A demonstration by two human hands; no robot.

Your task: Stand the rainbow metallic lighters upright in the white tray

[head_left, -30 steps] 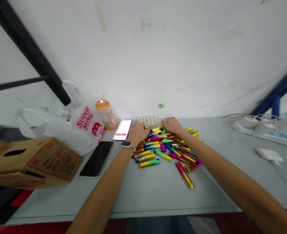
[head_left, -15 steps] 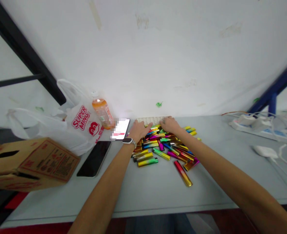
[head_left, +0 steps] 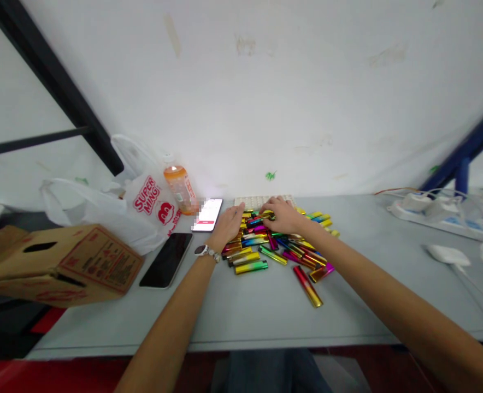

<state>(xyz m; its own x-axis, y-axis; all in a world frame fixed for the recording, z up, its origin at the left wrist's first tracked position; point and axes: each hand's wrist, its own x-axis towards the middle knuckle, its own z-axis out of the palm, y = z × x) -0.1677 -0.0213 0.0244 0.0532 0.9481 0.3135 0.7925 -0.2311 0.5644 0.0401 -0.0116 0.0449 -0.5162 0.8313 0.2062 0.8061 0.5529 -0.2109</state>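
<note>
A heap of shiny lighters (head_left: 261,240) in gold, green, red, purple and blue lies on the grey table in front of me. My left hand (head_left: 228,222), a watch on its wrist, rests along the heap's left edge with its fingers stretched out. Over the back of the pile, my right hand (head_left: 281,215) has bent fingers closed around a lighter, which they partly cover. Behind both hands, against the wall, lies a pale knobbly strip (head_left: 261,202), like a rack or keyboard. One red-and-gold lighter (head_left: 307,286) lies apart at the front.
Left of the heap are a lit phone (head_left: 208,213), a dark phone (head_left: 166,261), an orange drink bottle (head_left: 181,188), a white plastic bag (head_left: 122,218) and a cardboard box (head_left: 77,267). A power strip (head_left: 438,215) and white charger (head_left: 448,255) with cables lie right.
My right hand has drawn back from the pale strip onto the lighters, its fingers curling down. My left hand has shifted slightly to the heap's left side. The view has moved a little.
</note>
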